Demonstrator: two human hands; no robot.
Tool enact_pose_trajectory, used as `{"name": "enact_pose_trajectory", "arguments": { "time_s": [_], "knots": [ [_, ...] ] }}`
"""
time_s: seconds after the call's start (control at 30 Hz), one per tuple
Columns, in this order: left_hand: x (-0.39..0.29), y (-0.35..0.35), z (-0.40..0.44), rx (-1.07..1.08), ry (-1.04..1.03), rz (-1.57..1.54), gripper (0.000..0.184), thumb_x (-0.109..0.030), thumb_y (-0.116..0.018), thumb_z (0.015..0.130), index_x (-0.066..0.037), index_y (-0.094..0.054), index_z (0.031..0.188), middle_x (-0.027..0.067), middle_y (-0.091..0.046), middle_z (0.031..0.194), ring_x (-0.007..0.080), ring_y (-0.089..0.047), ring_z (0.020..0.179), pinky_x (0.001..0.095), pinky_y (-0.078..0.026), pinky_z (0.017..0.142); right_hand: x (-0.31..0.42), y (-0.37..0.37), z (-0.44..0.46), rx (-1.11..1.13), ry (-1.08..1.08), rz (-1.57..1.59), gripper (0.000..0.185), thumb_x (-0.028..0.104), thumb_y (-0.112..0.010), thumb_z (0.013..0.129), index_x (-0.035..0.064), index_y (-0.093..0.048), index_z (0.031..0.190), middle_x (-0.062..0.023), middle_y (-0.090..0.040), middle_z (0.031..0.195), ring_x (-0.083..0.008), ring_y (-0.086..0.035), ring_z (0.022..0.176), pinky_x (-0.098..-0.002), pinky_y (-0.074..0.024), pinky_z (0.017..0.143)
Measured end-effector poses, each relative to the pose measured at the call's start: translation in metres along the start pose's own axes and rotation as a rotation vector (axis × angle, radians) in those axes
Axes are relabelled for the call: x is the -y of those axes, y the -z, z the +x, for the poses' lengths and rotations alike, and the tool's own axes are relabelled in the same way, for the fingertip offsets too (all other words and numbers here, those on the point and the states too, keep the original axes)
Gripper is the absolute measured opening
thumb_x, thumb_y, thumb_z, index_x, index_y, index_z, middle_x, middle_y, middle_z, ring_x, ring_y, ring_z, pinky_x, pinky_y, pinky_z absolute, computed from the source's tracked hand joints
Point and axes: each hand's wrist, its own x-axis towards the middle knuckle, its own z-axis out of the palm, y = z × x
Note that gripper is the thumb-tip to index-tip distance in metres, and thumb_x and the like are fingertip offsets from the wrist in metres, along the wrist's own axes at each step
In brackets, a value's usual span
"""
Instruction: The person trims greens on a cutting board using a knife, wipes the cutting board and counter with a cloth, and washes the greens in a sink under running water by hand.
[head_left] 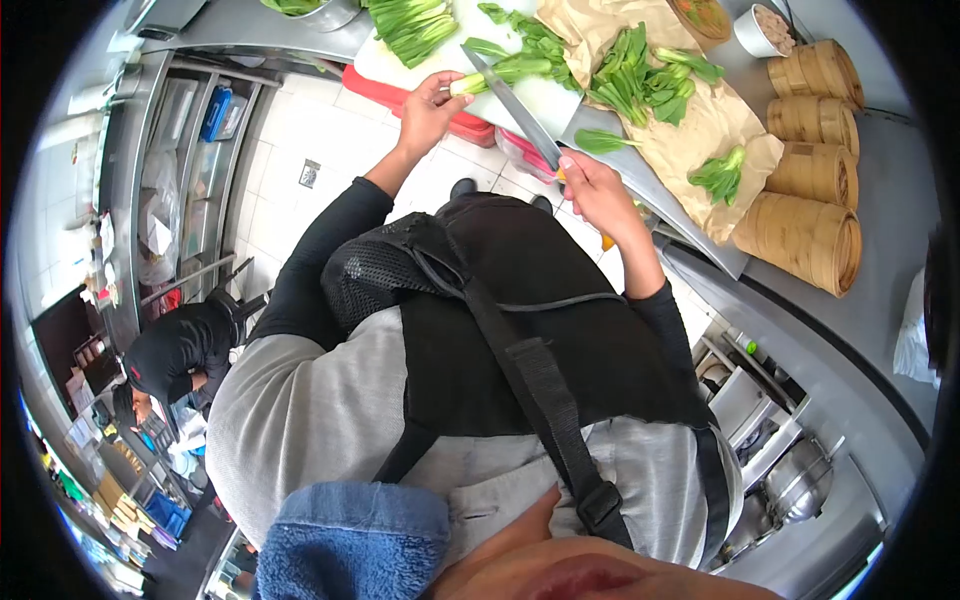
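Observation:
My left hand [432,108] pinches the pale base of a bok choy [515,70] that lies on the white cutting board [552,108]. In my right hand [597,197] is a knife [522,115] with a yellow handle, mostly hidden by my fingers. Its blade slants up and left across the board, close to the bok choy; whether they touch I cannot tell. Green stalks lie side by side in a bunch [412,32] at the board's far left. Right of the board, brown paper [665,165] carries loose bok choy [632,85] and a single small head [720,178].
Several bamboo steamers [800,238] line the counter's right side, near a white bowl [762,30] of pinkish pieces. Red containers [470,128] stand under the board's near edge. Another person [180,345] bends over at the left, by a metal shelf rack [190,150].

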Motion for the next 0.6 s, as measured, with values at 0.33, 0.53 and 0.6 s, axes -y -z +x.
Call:
{"name": "enact_pose_trajectory", "arguments": {
  "time_s": [0.33, 0.53, 0.6],
  "knots": [
    [-0.003, 0.034, -0.011, -0.056, 0.216, -0.229, 0.039, -0.008, -0.075, 0.086, 0.006, -0.055, 0.117, 0.0119, -0.067, 0.098, 0.0168, -0.069, 0.085, 0.0254, -0.055, 0.074, -0.026, 0.033, 0.003, -0.26, -0.039, -0.105, 0.041, 0.036, -0.051, 0.102, 0.0054, -0.063, 0.126, -0.0222, -0.07, 0.092, -0.0306, -0.068, 0.082, -0.0368, -0.0512, 0.078],
    [0.0, 0.03, -0.018, -0.142, 0.368, -0.327, 0.036, -0.013, -0.075, 0.087, 0.004, -0.058, 0.113, 0.012, -0.068, 0.1, 0.0184, -0.07, 0.083, 0.0265, -0.056, 0.072, -0.007, 0.007, -0.006, -0.255, 0.156, -0.143, 0.039, 0.036, -0.052, 0.102, 0.0067, -0.064, 0.124, -0.0236, -0.07, 0.094, -0.0367, -0.069, 0.088, -0.0399, -0.0525, 0.079],
    [0.002, 0.032, -0.022, -0.158, 0.367, -0.353, 0.035, -0.014, -0.076, 0.087, 0.004, -0.059, 0.112, 0.0115, -0.068, 0.101, 0.0183, -0.07, 0.083, 0.0268, -0.056, 0.072, -0.002, -0.003, -0.006, -0.303, 0.265, -0.149, 0.037, 0.035, -0.052, 0.102, 0.0079, -0.064, 0.124, -0.0243, -0.069, 0.097, -0.0398, -0.068, 0.092, -0.0423, -0.0527, 0.081]
  ]
}}
